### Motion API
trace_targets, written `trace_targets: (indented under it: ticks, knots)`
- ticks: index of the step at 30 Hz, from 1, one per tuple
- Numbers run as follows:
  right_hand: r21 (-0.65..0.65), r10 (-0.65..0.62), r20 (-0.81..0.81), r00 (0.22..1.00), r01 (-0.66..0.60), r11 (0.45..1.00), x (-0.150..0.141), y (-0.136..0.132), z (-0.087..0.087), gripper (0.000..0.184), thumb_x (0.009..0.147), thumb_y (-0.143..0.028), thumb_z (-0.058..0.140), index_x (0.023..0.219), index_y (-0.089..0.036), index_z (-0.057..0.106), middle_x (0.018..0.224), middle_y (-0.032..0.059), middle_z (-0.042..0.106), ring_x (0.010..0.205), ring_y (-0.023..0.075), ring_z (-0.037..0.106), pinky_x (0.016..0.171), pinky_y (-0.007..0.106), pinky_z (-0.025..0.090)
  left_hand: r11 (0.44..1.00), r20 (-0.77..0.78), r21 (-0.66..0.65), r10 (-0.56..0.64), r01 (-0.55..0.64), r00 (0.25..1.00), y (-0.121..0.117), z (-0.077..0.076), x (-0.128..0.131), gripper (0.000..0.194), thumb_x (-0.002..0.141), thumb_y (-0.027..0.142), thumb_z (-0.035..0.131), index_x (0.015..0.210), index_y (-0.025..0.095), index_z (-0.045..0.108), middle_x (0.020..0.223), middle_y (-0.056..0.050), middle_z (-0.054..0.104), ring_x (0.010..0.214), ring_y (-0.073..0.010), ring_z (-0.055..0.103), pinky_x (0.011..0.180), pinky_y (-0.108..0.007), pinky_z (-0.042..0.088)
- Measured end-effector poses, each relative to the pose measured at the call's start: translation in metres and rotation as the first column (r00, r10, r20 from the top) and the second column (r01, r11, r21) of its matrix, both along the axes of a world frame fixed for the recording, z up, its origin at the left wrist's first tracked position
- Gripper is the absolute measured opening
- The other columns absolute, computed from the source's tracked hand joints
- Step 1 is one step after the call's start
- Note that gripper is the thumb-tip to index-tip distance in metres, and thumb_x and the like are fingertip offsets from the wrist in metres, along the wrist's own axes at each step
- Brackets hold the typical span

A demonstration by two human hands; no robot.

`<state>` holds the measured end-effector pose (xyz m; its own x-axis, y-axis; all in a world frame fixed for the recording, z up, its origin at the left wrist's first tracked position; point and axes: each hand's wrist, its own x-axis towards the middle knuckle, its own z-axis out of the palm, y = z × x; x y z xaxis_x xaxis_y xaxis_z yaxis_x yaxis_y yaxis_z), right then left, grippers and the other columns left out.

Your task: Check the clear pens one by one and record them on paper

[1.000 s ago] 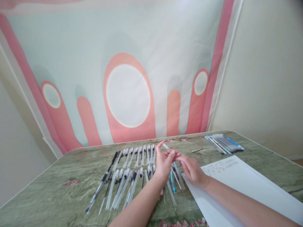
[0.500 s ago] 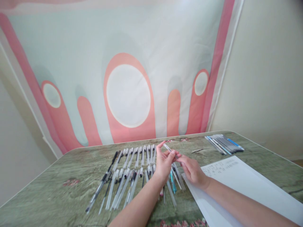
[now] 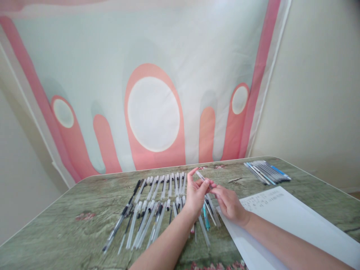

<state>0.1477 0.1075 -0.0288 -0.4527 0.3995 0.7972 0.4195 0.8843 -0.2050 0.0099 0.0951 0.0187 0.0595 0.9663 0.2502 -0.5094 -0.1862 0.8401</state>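
My left hand [image 3: 195,197] and my right hand [image 3: 229,202] meet just above the green table [image 3: 70,232]. Between their fingertips they pinch a clear pen barrel [image 3: 201,176] that slants up and to the left. Both hands are closed on it, the left from the left side, the right from below and right. Under and around the hands lie several clear pens and pen parts [image 3: 153,221], some capped in black, and a teal pen [image 3: 205,220] lies just below my right hand.
A white sheet of paper [image 3: 287,221] with faint writing lies right of my hands. A bundle of blue and grey pens [image 3: 267,170] rests at the table's far right. Behind the table hangs a pale cloth with pink arches [image 3: 153,112].
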Motion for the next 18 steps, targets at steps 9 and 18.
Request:
trace_targets:
  ticks: [9,18]
  knots:
    - [-0.035,-0.005,0.017,1.000,0.006,0.999,-0.001,0.002,-0.002,0.032,0.084,-0.008,0.034,0.112,-0.020,0.047,0.101,0.0089,0.059,0.103,0.0185,0.054,0.084,0.034,0.046,0.999,0.019,-0.031,0.012,-0.012,1.000,0.002,-0.002,-0.001,0.060,0.072,0.025,0.065,0.119,0.025,0.028,0.074,0.000,0.060,0.072,-0.0162,0.063,0.071,-0.033,0.048]
    - [-0.150,-0.051,0.101,0.994,0.066,0.986,-0.006,-0.005,0.021,0.028,0.085,-0.018,0.041,0.112,-0.022,0.049,0.098,0.0072,0.058,0.089,0.0184,0.056,0.078,0.033,0.046,0.988,-0.022,-0.067,0.138,-0.139,0.990,0.012,-0.005,-0.009,0.069,0.069,0.030,0.067,0.126,0.025,0.028,0.080,-0.004,0.063,0.077,-0.0168,0.063,0.071,-0.031,0.048]
